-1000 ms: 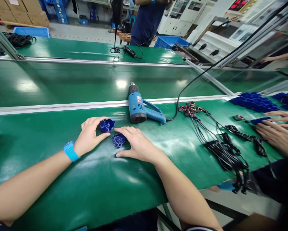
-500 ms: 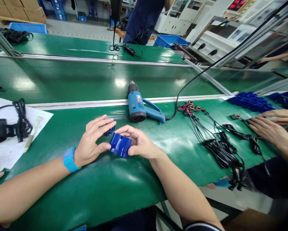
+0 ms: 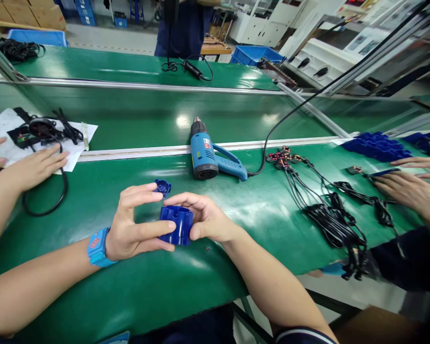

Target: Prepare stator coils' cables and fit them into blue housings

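Observation:
A shiny blue plastic housing (image 3: 180, 228) is held between my two hands, low over the green mat. My right hand (image 3: 209, 217) grips its right side with thumb and fingers. On its left side rest the thumb and a lower finger of my left hand (image 3: 134, 224), which wears a light blue wrist strap (image 3: 99, 247). A small round dark blue part (image 3: 162, 188) lies just beyond, by my left fingertips; whether they touch it I cannot tell. Behind the hands a blue heat gun (image 3: 204, 155) lies on its side, nozzle pointing away.
A bundle of black cables (image 3: 329, 224) with copper-coloured ends lies to the right, near another person's hands (image 3: 410, 191). Blue parts (image 3: 376, 145) are piled behind. At left, a person's hand (image 3: 37, 167) rests by papers and a cable. The heat gun's cord runs up right.
My left hand has closed in on the housing, which now stands more upright. At left, a person's hands have reached in over the papers and cable. The person at the back has shifted left.

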A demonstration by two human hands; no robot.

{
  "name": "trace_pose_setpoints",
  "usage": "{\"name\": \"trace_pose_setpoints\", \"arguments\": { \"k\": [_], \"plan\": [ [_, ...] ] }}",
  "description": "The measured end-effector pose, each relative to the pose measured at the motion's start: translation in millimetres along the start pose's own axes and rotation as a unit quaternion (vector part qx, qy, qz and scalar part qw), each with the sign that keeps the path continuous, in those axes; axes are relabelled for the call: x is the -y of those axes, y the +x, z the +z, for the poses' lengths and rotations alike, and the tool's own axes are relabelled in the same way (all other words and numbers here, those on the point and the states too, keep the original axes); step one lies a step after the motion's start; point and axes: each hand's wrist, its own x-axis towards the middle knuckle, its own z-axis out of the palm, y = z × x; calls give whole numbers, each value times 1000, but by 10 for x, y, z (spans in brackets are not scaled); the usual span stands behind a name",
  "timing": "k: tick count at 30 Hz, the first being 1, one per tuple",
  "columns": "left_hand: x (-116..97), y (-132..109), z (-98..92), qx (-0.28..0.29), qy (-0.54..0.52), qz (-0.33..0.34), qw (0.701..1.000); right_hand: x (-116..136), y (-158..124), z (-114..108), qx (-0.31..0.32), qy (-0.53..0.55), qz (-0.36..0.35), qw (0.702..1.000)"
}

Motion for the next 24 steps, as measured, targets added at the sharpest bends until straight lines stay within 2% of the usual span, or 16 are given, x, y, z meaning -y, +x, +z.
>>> {"name": "trace_pose_setpoints", "arguments": {
  "k": [3,8,14,20,24],
  "plan": [
    [-1,-3,-15,-5,32,9,999,12,-6,10,-11,-5,11,1000],
    [-22,18,-20,27,76,20,997,-3,-7,1,-12,-20,14,1000],
    [-73,16,-11,-27,53,51,997,-34,-6,2,10,17,26,999],
    [-113,39,29,-40,-65,-72,994,-41,-20,5,56,58,11,997],
    [-107,73,22,0,-57,-112,992,-44,-35,-27,56,67,4,996]
  ]
}}
